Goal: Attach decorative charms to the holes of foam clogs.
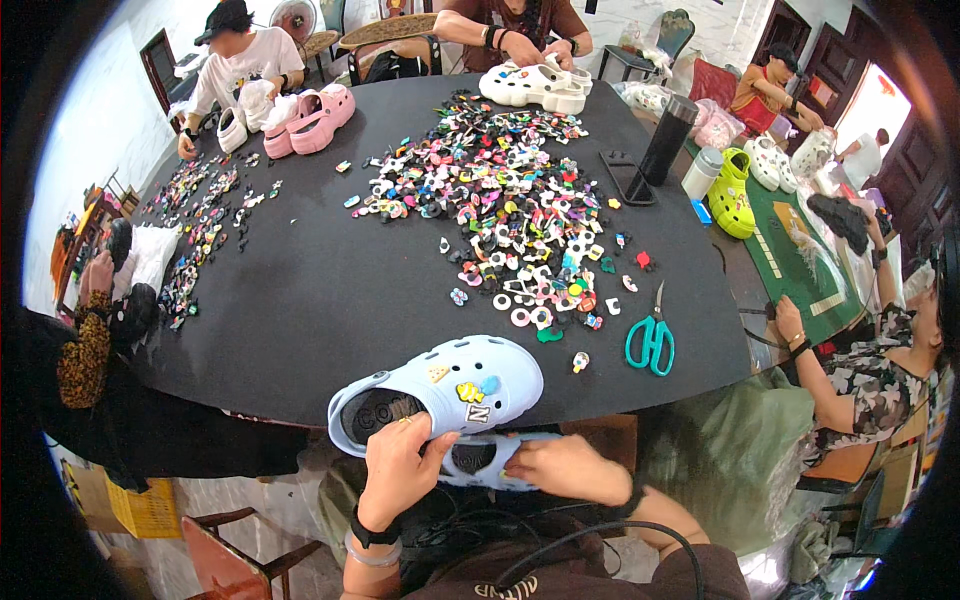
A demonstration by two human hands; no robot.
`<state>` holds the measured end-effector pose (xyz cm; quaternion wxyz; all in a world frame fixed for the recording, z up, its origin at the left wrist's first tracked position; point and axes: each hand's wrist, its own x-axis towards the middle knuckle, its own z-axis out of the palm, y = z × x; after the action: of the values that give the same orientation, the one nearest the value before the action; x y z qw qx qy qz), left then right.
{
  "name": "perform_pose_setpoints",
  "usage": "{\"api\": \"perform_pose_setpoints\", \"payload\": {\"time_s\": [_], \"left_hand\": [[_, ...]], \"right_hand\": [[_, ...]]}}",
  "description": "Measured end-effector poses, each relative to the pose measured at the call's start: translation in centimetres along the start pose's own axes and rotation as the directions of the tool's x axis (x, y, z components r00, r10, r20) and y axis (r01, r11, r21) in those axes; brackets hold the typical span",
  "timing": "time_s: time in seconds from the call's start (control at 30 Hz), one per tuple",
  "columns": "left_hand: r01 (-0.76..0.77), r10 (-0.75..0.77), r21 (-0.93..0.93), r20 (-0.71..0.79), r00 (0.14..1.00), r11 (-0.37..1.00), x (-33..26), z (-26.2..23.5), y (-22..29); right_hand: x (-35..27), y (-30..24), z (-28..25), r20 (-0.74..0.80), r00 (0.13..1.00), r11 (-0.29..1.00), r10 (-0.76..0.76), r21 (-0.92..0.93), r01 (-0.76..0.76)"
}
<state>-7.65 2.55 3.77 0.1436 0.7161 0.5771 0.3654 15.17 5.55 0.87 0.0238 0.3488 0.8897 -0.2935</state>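
Observation:
At the table's near edge lies a light blue clog (510, 375) with charms on its upper: a pizza slice, a yellow fish, a blue piece and a letter. My left hand (400, 460) is closed on its side rim, the fingers reaching into the opening and the thumb outside. Just below it, nearer my body, is a second light blue clog (490, 483), partly hidden by the first clog and my hands. My right hand (570, 470) grips this one by its edge, with its fingertips curled out of sight.
A big heap of small shoe charms (500, 190) covers the middle of the black table (300, 290). Teal-handled scissors (651, 340) lie to the right, near a phone (628, 177) and a dark bottle (668, 140). Co-workers sit around with white, pink (310, 120) and green clogs (733, 195).

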Motion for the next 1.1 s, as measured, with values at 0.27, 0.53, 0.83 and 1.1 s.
{"api": "perform_pose_setpoints", "payload": {"time_s": [0.27, 0.53, 0.83, 1.1], "left_hand": [[0.039, -0.039, 0.010, 0.011, 0.999, 0.999, 0.3, -0.2, -0.2], [0.126, -0.126, 0.013, 0.054, 0.990, 0.992, -0.3, -0.7, 0.4], [0.051, -0.052, 0.027, 0.029, 0.998, 0.998, 0.2, -0.3, 0.2], [0.021, -0.020, -0.020, 0.075, 0.997, 1.000, -0.8, -0.3, -0.1]], "right_hand": [[5.2, 4.5, -14.1, -0.570, 0.810, 0.974, 0.137, -0.070, -0.214], [16.2, 11.6, -12.2, -0.630, 0.730, 0.935, 0.265, -0.018, -0.355], [18.7, 13.7, -11.5, -0.705, 0.708, 0.909, 0.033, -0.273, -0.314], [14.8, 9.7, -13.1, -0.798, 0.593, 0.991, 0.108, 0.040, -0.126]]}}
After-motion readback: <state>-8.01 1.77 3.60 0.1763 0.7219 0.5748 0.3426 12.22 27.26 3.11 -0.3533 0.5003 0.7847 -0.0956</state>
